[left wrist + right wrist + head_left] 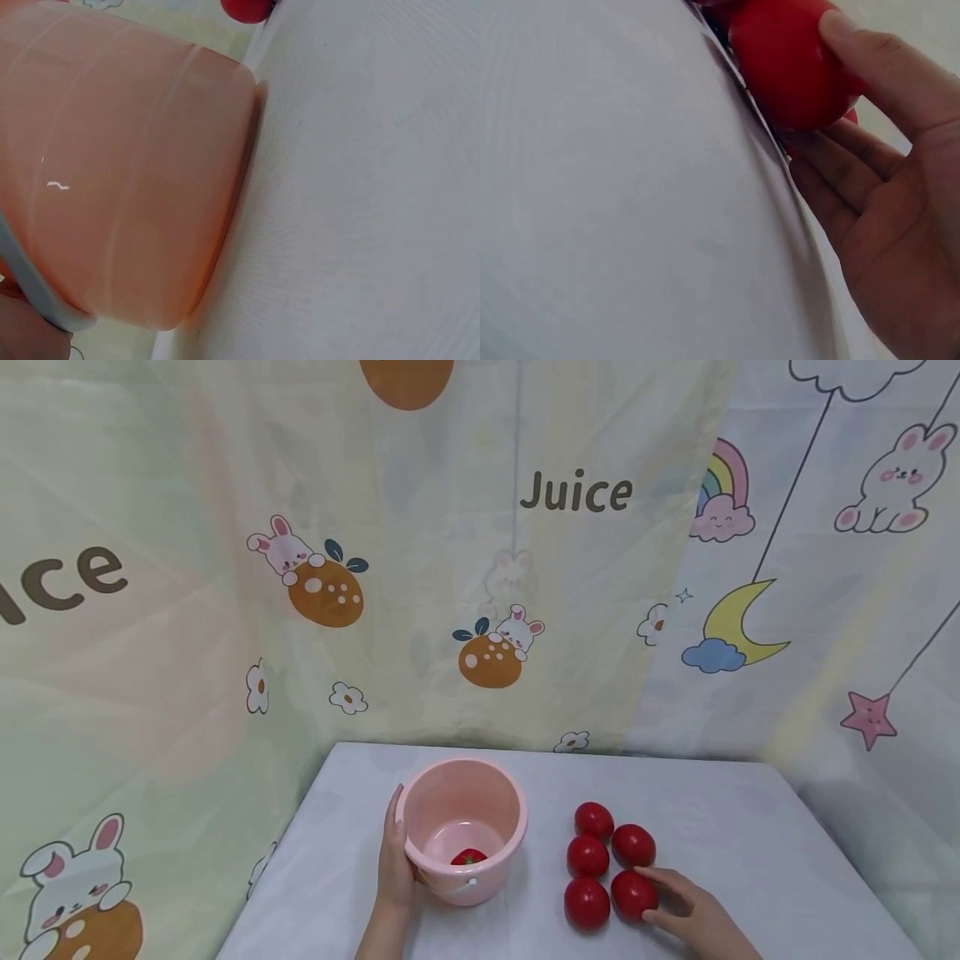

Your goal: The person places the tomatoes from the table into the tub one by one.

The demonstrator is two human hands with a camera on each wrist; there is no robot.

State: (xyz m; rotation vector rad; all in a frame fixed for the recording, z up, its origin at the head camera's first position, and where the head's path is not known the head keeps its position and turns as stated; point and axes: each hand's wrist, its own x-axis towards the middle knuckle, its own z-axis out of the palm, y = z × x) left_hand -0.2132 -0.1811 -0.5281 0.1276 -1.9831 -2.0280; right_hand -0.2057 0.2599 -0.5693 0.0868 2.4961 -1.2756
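Observation:
A pink bucket (465, 810) stands upright on the table, with one red tomato (468, 857) with a green top lying inside. My left hand (397, 860) holds the bucket by its left side, fingers reaching up to the rim. In the left wrist view the bucket's wall (127, 165) and its pale handle (45, 292) fill the left part. To the right of the bucket, several red tomatoes stand close together in two columns. My right hand (693, 910) pinches the front right tomato (633, 894) between thumb and fingers; the right wrist view shows this tomato (791, 64) close up.
The other tomatoes are the front left one (587, 903), the middle left one (588, 857), the back left one (594, 821) and the back right one (633, 845). A white cloth covers the table (720, 810). Printed curtains (420, 527) hang behind it and at both sides.

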